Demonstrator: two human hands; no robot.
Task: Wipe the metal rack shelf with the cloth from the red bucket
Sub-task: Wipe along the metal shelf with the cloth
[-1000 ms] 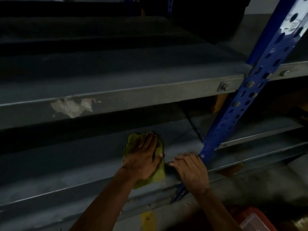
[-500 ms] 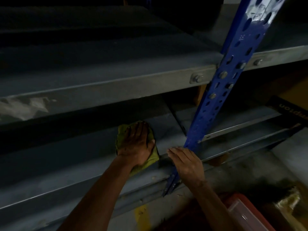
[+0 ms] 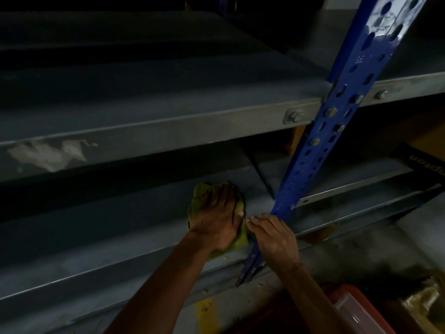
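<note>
A yellow-green cloth [image 3: 198,198] lies flat on the lower grey metal rack shelf [image 3: 120,225], near its right end. My left hand [image 3: 218,218] is pressed palm-down on the cloth and covers most of it. My right hand [image 3: 273,233] rests on the shelf's front edge beside the blue upright, fingers curled, its fingertips almost touching my left thumb. The rim of the red bucket [image 3: 354,300] shows at the bottom right.
A blue perforated upright post [image 3: 337,121] slants across the right side. Above the cloth runs another grey shelf beam [image 3: 168,133] with torn label remains. A clear plastic lid [image 3: 354,312] lies in the bucket. A yellow floor mark [image 3: 204,312] lies below the shelf.
My left hand and the cloth have shifted right, closer to the blue post and my right hand. The view has panned slightly.
</note>
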